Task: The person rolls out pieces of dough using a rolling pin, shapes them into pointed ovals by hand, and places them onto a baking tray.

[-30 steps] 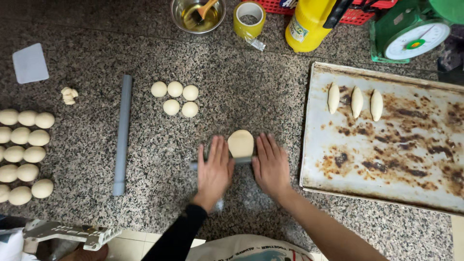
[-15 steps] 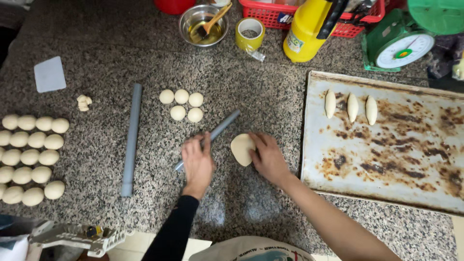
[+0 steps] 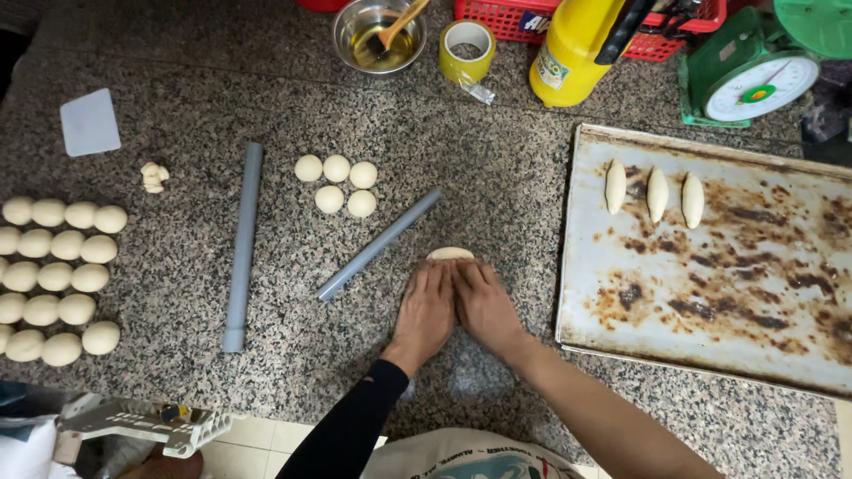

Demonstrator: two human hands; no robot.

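Fingers (image 3: 441, 277) of both hands lying flat and close together, tips pressing on a small pale oblong piece of dough (image 3: 450, 254) on the speckled grey granite desk (image 3: 497, 177). Not gripping; fingers extended and narrow, side by side. Left hand (image 3: 426, 310) and right hand (image 3: 485, 306) touching each other along the thumbs, palms down just behind the dough. Dark sleeve (image 3: 355, 426) covering the left forearm; right forearm bare.

Lying just beside the left hand, a short grey plastic rolling tube (image 3: 380, 244), slanting up toward the right. Farther left, a longer grey plastic tube (image 3: 241, 247), nearly upright in the view. Sitting between the two tubes, five small round pale dough balls (image 3: 337, 184) in a tight cluster. Resting near the left edge, rows of many more round dough balls (image 3: 55, 275), with a small lumpy dough scrap (image 3: 153, 176) and a white plastic scraper card (image 3: 90, 122) above them.

Lying right of the hands, a large stained metal baking tray (image 3: 710, 293), holding three shaped oblong dough pieces (image 3: 655, 193) in a row near its top-left corner.

Standing along the far edge: a steel bowl of oil with a wooden brush (image 3: 380, 35), a yellow roll of tape (image 3: 467, 50), a yellow plastic bottle (image 3: 572, 53), a red plastic basket (image 3: 506, 13), a green dial kitchen scale (image 3: 754, 71).
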